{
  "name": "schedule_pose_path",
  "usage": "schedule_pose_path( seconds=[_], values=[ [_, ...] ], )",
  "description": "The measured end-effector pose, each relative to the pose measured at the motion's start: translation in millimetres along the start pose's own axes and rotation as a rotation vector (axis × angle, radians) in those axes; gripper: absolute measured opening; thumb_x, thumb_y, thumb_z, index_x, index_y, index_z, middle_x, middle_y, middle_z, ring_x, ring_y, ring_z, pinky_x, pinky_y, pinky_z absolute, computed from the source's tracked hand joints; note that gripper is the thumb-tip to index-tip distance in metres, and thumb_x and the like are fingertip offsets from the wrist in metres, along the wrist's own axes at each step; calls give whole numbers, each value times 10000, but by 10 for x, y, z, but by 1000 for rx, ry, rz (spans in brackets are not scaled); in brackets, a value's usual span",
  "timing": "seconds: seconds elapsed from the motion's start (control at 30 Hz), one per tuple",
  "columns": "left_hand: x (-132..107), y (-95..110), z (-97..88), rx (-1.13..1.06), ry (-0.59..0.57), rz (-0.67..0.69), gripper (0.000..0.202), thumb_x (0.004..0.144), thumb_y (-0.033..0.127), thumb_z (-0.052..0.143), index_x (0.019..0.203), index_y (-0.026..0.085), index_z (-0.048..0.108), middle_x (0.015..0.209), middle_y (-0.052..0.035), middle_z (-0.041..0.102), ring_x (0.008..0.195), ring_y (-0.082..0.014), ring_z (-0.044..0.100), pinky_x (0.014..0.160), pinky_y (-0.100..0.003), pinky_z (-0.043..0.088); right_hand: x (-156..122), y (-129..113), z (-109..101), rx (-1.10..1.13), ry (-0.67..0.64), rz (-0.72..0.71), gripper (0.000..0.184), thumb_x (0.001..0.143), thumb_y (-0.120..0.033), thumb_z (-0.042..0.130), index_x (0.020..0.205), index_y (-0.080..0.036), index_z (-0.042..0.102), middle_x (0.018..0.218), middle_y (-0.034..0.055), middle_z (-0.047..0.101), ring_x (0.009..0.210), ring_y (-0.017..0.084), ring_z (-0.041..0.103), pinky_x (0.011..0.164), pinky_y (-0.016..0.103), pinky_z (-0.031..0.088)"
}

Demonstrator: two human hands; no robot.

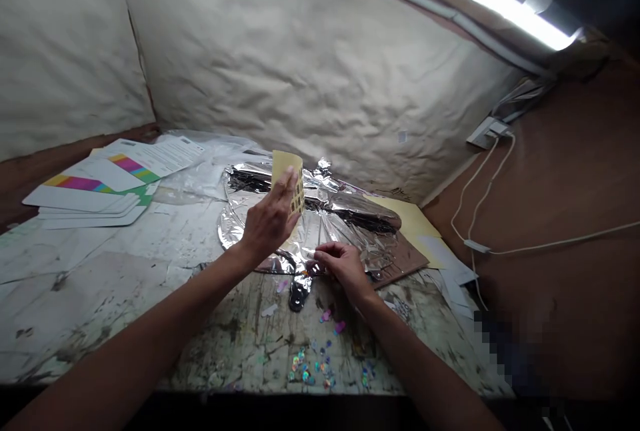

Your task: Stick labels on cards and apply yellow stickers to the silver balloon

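1. Silver foil disc [327, 217], crumpled and creased, lies flat at the middle of the worktop [95, 304], its far side close to the paper-covered wall [310, 64].
2. At far left, white cards with rainbow stripes [85, 192] sit in a loose stack, with printed sheets [160, 154] just behind them. Bare, scuffed worktop separates them from the foil, leaving the widest open room for moving.
3. The left hand [270, 217] is raised above the foil's left part, with thumb and fingers clamped on an upright tan sheet [287, 174]. Small dark-and-gold squares line one edge of that sheet.
4. Below the foil's near edge, a dark foil tab [299, 294] hangs onto the worktop. Holographic sequins [310, 367] lie scattered nearer the person, close to the worktop's front edge.
5. The right hand [340, 267] rests on the foil's near edge, its fingers drawn together in a pinch. Whatever they pinch is too small to tell.
6. To the right, the foil overlaps a brown board [405, 261] and a yellow paper [405, 221]. Beyond these, the worktop ends against a brown wall carrying a white cable [550, 243], which restricts room on that side.
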State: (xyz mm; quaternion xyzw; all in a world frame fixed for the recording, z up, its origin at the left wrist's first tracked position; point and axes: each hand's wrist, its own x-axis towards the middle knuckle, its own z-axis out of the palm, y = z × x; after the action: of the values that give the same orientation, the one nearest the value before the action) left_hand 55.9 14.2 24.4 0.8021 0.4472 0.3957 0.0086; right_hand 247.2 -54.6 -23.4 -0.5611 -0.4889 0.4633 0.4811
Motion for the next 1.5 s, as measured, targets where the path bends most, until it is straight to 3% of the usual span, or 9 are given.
schedule_pose_path(
  seconds=[0.13,0.3,0.47,0.67,0.9,1.07,1.2,1.4,1.5],
  values=[
    [-89,-85,172,25,-227,182,954,746,210,702,1529,151,160,1598,-149,155,1411,-332,297,1091,-394,358,-43,66,40,-66,32,-39,258,694,-395,769,807,-168,717,712,58,725,533,161,614,401,215,358],
    [-161,-173,273,37,-350,212,861,730,280,713,1467,118,297,1610,-159,36,1463,-320,163,1136,-402,291,-48,78,42,-167,43,-103,201,722,-364,740,794,-176,729,746,53,729,604,174,633,453,233,419],
    [-138,-159,244,83,-382,191,923,733,295,702,1488,88,214,1603,-186,1,1464,-318,158,1129,-390,307,-44,115,70,-236,58,-155,151,733,-308,725,787,-168,736,745,40,720,667,167,640,620,259,490],
    [-120,-167,219,99,-429,229,882,787,395,653,1479,93,196,1594,-190,-89,1470,-303,142,1086,-377,367,-127,56,124,-387,91,-219,136,782,-301,673,790,-173,719,745,16,711,625,146,620,600,245,474],
    [-153,-168,281,140,-405,263,926,712,437,716,1456,109,272,1595,-171,-112,1474,-314,120,1068,-392,371,-183,4,178,-744,67,-377,109,864,-292,615,849,-192,656,805,21,693,700,153,622,658,252,424],
    [-162,-155,278,200,-391,223,958,728,456,695,1494,139,213,1606,-152,-47,1466,-298,170,1041,-405,381,-87,4,113,-991,92,-246,345,825,-408,670,1093,-208,583,708,13,655,661,188,610,587,255,362],
    [-161,-167,271,200,-375,196,1048,725,489,700,1522,123,127,1606,-163,-14,1455,-308,201,1038,-406,387,-46,-32,-106,-1076,171,-232,255,874,-291,597,1119,-222,605,760,29,663,694,194,617,637,282,408],
    [-67,-184,232,192,-113,96,929,825,323,638,1534,108,78,1603,-170,50,1412,-329,302,1052,-432,387,-121,-158,-314,-991,-381,-728,362,817,-184,687,1165,-280,661,1284,73,579,1153,230,536,944,360,449],
    [-17,-189,201,141,28,59,926,831,266,622,1539,127,42,1606,-158,12,1378,-342,357,1023,-432,420,-119,-115,-269,-993,-411,-824,244,869,-266,660,1109,-287,690,1218,62,637,1060,218,573,902,362,465]
  ],
)
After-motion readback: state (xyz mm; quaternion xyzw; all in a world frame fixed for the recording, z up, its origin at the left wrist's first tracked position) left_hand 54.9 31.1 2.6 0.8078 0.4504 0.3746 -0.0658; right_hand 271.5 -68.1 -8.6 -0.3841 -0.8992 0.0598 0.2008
